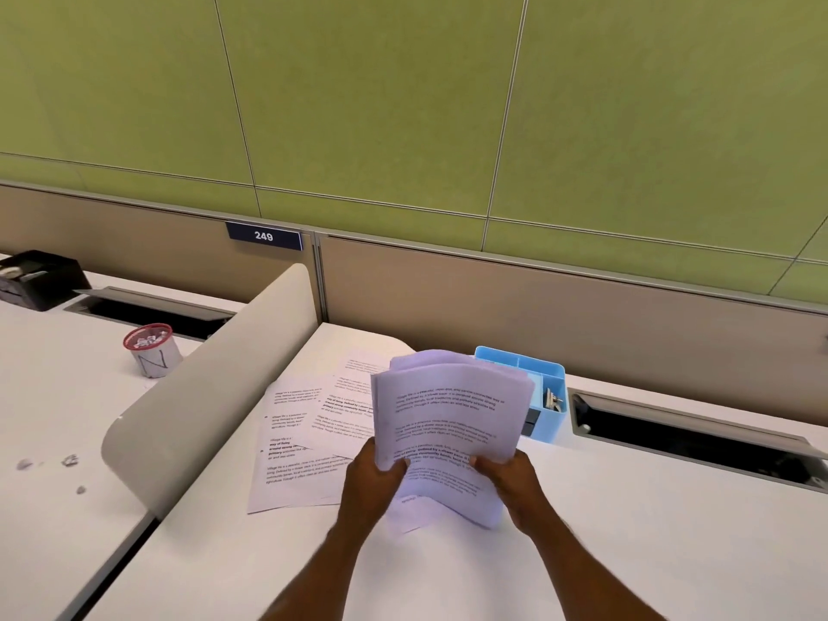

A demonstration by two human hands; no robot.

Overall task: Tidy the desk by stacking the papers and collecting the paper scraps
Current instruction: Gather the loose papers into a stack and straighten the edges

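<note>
Hands first: the left hand point(374, 479) and the right hand point(506, 479) each pinch a lower corner of a bundle of papers point(448, 423), thumbs on the printed face and fingers hidden behind it. They sit apart, one at each side, which is a sensible hold for knocking loose sheets square. The bundle is raised off the desk point(649, 531), standing nearly upright and leaning a little toward the partition, its top edge bowed over. Its long axis runs up and away from the person, with the print facing the camera and reading right way up. The lower edges look uneven, with one or two sheets slipping out below the hands, so the pile is probably not yet aligned; motion blur there makes that hard to confirm.

More loose sheets point(304, 441) lie fanned flat on the desk just left of the bundle, overlapping one another at slight angles, still to be gathered. A blue organiser point(546, 396) stands behind the bundle, near the partition. Beyond the curved divider point(201, 387), on the neighbouring desk, a few paper scraps point(69, 460) lie scattered, and a red-rimmed cup point(154, 349) seems to hold some already.
</note>
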